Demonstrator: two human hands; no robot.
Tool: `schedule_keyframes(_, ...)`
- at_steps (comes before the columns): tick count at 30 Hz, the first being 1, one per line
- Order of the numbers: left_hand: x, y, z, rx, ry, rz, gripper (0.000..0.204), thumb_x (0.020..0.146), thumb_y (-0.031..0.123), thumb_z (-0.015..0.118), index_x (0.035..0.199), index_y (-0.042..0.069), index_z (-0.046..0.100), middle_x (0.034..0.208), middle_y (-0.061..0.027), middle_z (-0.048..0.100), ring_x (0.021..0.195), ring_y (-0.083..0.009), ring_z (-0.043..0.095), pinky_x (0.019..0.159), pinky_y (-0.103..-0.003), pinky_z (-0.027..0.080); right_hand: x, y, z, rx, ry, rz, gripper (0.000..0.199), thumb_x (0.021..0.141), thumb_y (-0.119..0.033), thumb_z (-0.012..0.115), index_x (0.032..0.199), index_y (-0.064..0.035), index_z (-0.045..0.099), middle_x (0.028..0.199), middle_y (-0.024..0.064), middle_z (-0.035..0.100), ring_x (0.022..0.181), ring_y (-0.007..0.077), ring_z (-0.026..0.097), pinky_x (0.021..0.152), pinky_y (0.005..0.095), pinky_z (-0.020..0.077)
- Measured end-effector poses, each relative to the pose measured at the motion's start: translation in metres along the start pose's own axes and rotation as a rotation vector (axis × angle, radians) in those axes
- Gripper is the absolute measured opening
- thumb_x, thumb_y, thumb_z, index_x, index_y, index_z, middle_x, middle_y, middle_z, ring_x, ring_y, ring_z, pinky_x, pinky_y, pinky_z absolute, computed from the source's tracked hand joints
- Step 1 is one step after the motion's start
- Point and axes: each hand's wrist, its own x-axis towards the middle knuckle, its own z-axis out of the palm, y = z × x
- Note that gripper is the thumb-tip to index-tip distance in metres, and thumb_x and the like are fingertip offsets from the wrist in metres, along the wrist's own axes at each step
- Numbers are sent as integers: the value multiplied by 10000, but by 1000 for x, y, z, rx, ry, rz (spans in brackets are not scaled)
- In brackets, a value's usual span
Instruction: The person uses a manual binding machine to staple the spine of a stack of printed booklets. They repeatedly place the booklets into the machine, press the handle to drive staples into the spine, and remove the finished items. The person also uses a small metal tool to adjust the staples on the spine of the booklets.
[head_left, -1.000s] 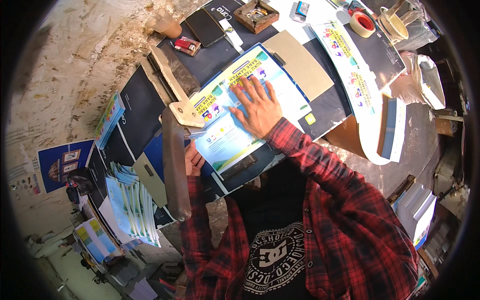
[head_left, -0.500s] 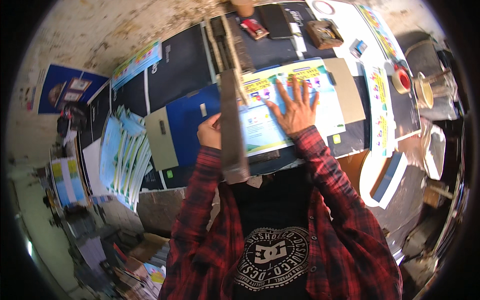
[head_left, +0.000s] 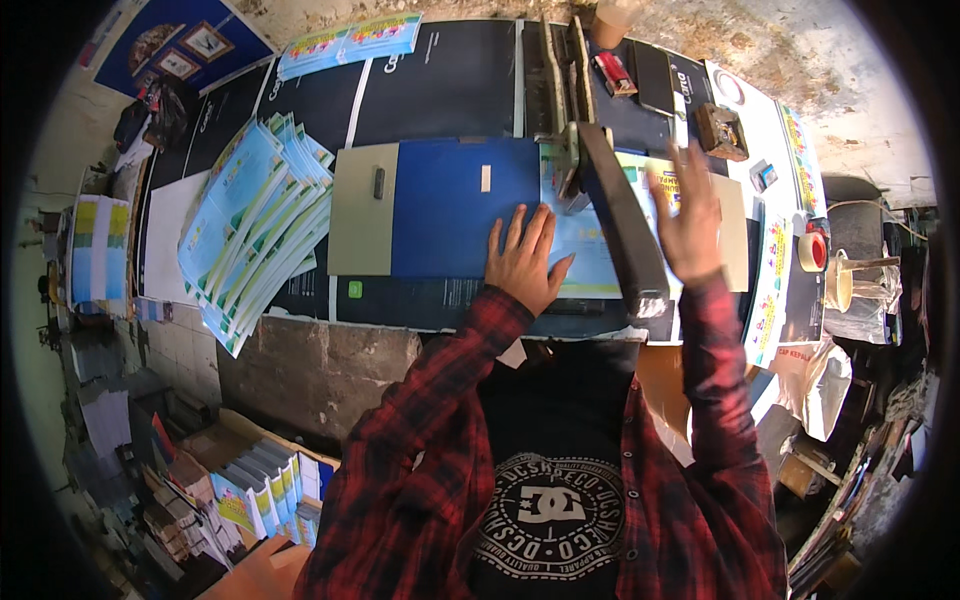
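Left hand (head_left: 525, 262) lay flat, fingers spread, palm down on the printed sheet (head_left: 590, 250) where it meets the blue board (head_left: 455, 205) of the paper cutter. Half a second ago gripped something near the cutter's edge instead, so now let go and pressing down. Right hand (head_left: 688, 215) also open with fingers splayed, resting on the same sheet on the far side of the cutter's long dark lever arm (head_left: 620, 225); hard to tell whether pressing firmly or just hovering on it. Held nothing, either way. Earlier, sat more centred over the colourful print; now shifted off to the right of the arm.

Sheet itself tucked under the lever arm, lying across the cutter bed on the dark worktop (head_left: 440, 90), light blue part toward the body, bright yellow-green part under the right hand.

View swung a lot too: fanned stack of blue-green leaflets (head_left: 260, 220) now well to the left of the cutter and much more visible than before. Grey cardboard flap (head_left: 362, 210) with a small dark handle just beside the blue board. Further back: a red small box (head_left: 612, 72), a dark phone-like slab (head_left: 655, 78), a little brown wooden tray (head_left: 722, 130). Roll of red tape (head_left: 812, 250) and a pale mug (head_left: 838, 282) off at the right edge. Red plaid sleeves (head_left: 440, 390) coming up from the bottom.
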Motion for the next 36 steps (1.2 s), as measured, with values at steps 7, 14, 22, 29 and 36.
schedule_keyframes(7,-9,-6,5,86,14,-2,614,895,436,562,1362,40,520,1451,-108,460,1360,-332,399,1108,-557,281,38,-149,-97,51,-219,-271,660,944,-403,588,1425,21,430,1375,290,501,1325,442,440,1109,475,330)
schedule_keyframes(14,-3,0,0,28,1,10,618,931,437,456,1385,18,478,1460,-123,446,1360,-338,386,1122,-547,261,-87,-116,21,-67,-230,-63,905,871,-400,644,1516,50,195,1578,269,183,1472,442,153,1170,555,148)
schedule_keyframes(22,-10,1,3,71,23,29,593,909,410,549,1384,61,484,1422,-142,455,1327,-371,399,1065,-598,306,8,-106,-79,832,-527,189,710,896,-326,621,1409,105,386,1407,285,464,1319,361,466,1106,367,332)
schedule_keyframes(29,8,14,1,102,-68,11,594,894,368,571,1452,217,436,1430,-185,379,1330,-478,311,1025,-726,273,-56,158,-14,142,-107,564,848,809,-387,794,1401,69,391,1290,270,554,1170,312,585,972,393,484)
schedule_keyframes(36,0,6,-5,141,-77,-56,570,891,364,558,1430,199,475,1423,-178,389,1356,-464,282,1003,-803,175,-73,125,29,128,-113,374,923,785,-318,799,1482,18,294,1437,277,430,1311,391,459,1070,448,391)
